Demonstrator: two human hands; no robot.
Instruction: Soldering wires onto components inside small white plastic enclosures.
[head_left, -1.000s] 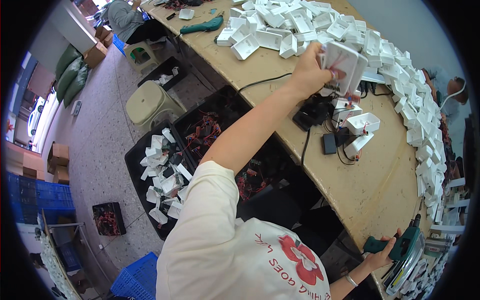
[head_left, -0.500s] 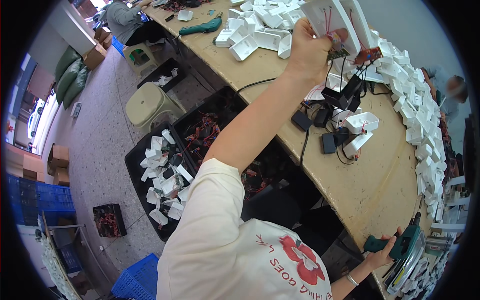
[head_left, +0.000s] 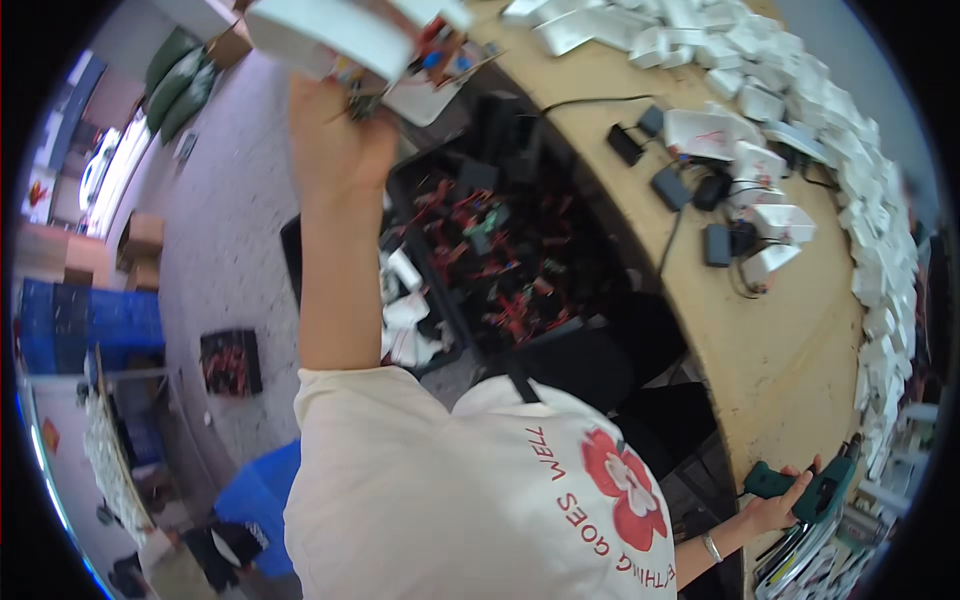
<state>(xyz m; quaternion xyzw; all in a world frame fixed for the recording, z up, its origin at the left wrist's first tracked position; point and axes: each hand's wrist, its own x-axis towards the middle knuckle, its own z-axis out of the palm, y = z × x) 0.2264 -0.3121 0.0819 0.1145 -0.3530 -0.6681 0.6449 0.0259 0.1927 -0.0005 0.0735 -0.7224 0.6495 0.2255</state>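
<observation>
Shifted left from over the table (head_left: 790, 360), white casings (head_left: 325, 42) are at far left, gripped by the left hand (head_left: 345, 140), fingers mostly hidden; the right hand (head_left: 783, 508) stays wrapped around the green power tool (head_left: 828, 490), near right.

Desk (head_left: 780, 360): tan, marked top | heap of white cases (head_left: 870, 285): strung along desk, jumbled together | near heap, on its left: open white shells (head_left: 785, 222) | farther left of heap: wired black boxes (head_left: 716, 245) | leftmost from heap: black cable (head_left: 592, 101)
</observation>
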